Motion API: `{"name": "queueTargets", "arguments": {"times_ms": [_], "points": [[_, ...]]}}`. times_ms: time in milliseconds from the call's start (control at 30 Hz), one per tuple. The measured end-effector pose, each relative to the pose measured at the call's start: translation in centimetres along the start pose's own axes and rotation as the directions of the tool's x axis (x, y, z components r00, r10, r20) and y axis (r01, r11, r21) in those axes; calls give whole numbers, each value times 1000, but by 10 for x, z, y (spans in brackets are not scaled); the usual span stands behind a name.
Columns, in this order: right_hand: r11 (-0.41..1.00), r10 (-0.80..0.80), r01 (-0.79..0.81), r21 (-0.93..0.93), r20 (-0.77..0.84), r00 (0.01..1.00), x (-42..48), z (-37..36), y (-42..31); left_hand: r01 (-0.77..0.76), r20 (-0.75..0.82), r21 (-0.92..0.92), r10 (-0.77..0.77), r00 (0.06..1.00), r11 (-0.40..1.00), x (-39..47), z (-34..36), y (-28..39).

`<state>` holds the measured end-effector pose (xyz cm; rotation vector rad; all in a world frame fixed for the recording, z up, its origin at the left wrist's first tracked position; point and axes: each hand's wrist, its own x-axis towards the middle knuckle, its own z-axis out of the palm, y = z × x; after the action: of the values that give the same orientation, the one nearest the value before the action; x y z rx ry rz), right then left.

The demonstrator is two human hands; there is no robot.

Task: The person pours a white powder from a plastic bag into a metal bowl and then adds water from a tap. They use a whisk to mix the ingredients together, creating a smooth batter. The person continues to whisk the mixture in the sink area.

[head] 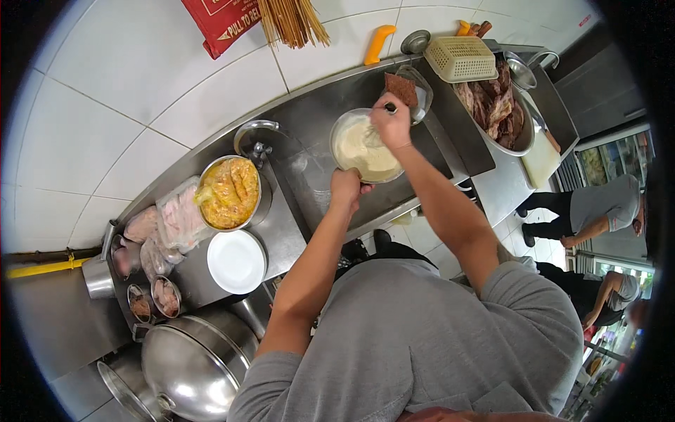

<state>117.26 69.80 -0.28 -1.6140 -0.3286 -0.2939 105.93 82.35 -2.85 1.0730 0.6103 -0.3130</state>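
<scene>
Over the steel sink basin (311, 132) is a round bowl of pale, creamy batter (364, 150). My left hand (349, 189) grips the bowl's near rim. My right hand (391, 121) is closed around the handle of a wire whisk (372, 136), whose wires reach into the batter. Behind my right hand, a reddish-brown scouring pad (401, 89) rests by a clear plastic container (422, 97) in the sink. To the left, a steel pot of yellow marinated meat (231, 194) stands beside a stack of white plates (237, 261).
A curved faucet (258, 126) rises at the sink's back left. Bagged meat (182, 213) lies farther left, above a large domed steel lid (190, 369). At right are a basin of meat (498, 108), a plastic basket (461, 58) and a cutting board (542, 158). Two people stand beyond.
</scene>
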Motion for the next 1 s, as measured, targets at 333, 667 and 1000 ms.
{"name": "queueTargets", "arguments": {"times_ms": [333, 667, 1000], "points": [[973, 8, -25, 228, 75, 997, -2, 13, -3, -32, -19, 13, 32, 999, 999, 1, 6, 2], [888, 174, -310, 340, 375, 910, 7, 11, -4, 9, -34, -70, -12, 999, 997, 11, 7, 1], [978, 118, -184, 95, 477, 871, 31, -9, -11, -22, -174, -119, 1, 985, 993, 3, 18, -6]]}}
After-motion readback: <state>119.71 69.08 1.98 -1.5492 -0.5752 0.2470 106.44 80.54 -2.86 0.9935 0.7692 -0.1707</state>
